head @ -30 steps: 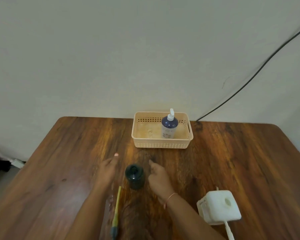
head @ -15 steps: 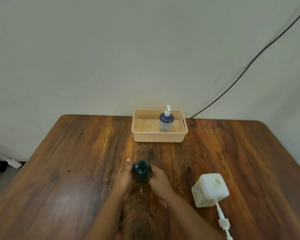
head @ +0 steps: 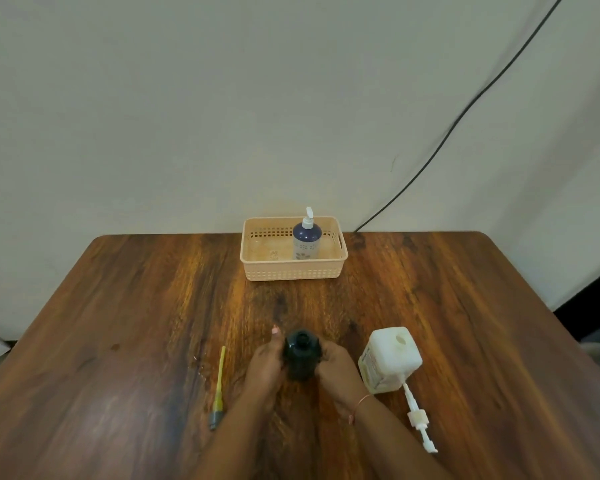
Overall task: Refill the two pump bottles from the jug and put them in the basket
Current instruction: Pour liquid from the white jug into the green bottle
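A dark pump bottle (head: 300,355), uncapped with its round mouth open to the camera, is clasped upright between both hands. The left hand (head: 265,363) is pressed against the bottle's left flank, one finger (head: 275,332) raised beside the shoulder; the right hand (head: 336,367) is wrapped on the opposite flank, so the grip is closed on the bottle from both sides. A thin bracelet (head: 359,405) is seen on the right wrist. Whether the bottle's base rests on the bench (head: 136,323) cannot be told, as it is hidden by the hands. Just to the left of the grip, a yellow tube with a grey end (head: 218,391) lies flat on the wood, a few small wet marks beside it. Just to the right of the grip, a white jug (head: 390,360) stands with its round opening uncovered, a printed label on the side nearest the right hand. Nearer the person than the jug and touching its lower corner, a white pump head with its dip tube (head: 418,419) lies on the bench. Well beyond the grip, at the far edge against the wall, a peach basket (head: 293,270) is set, and a blue pump bottle (head: 306,240) with its white pump fitted stands upright inside it, toward the right half. A black cable (head: 465,112) runs up the wall beyond and right of the basket.
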